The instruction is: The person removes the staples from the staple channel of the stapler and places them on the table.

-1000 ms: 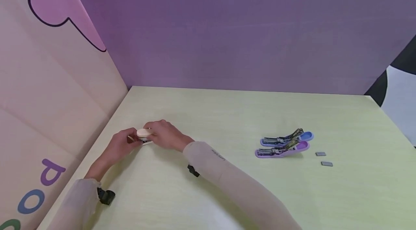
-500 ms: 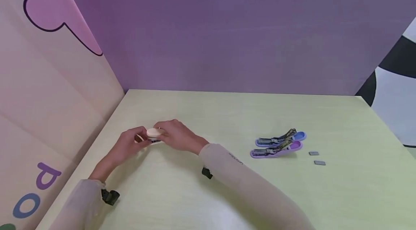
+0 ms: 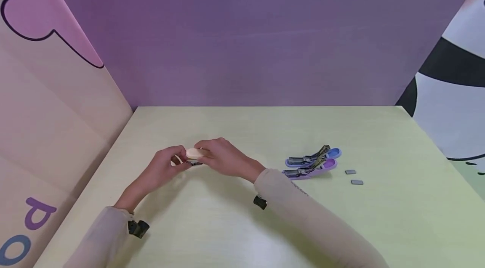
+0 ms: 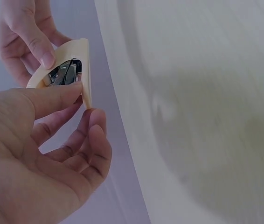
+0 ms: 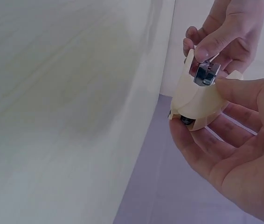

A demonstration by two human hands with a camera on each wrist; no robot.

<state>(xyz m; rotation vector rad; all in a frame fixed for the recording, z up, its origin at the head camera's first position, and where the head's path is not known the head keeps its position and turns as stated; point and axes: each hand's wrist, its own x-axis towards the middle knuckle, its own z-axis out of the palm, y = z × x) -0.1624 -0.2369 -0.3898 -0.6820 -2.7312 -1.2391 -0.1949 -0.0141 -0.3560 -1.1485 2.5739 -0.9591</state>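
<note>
A cream stapler (image 3: 194,153) is held just above the table, between both hands. My left hand (image 3: 162,170) pinches its left end between thumb and fingers; in the left wrist view the thumb lies by the metal mechanism inside the cream shell (image 4: 76,48). With thumb and curled fingers, my right hand (image 3: 225,157) grips the other end. Metal parts show through the opening of the stapler (image 5: 202,100) in the right wrist view. Fingers hide portions of the body in every view.
To the right lie a blue stapler (image 3: 335,153) and a purple stapler (image 3: 328,165), close together with their metal parts raised. Two small grey staple strips (image 3: 350,171) lie beyond them. A purple wall (image 3: 257,41) rises behind the pale table (image 3: 227,226).
The head view has swung, so hands and stapler appear further right and the other staplers further left in the picture. Both hands keep hold of the cream stapler.
</note>
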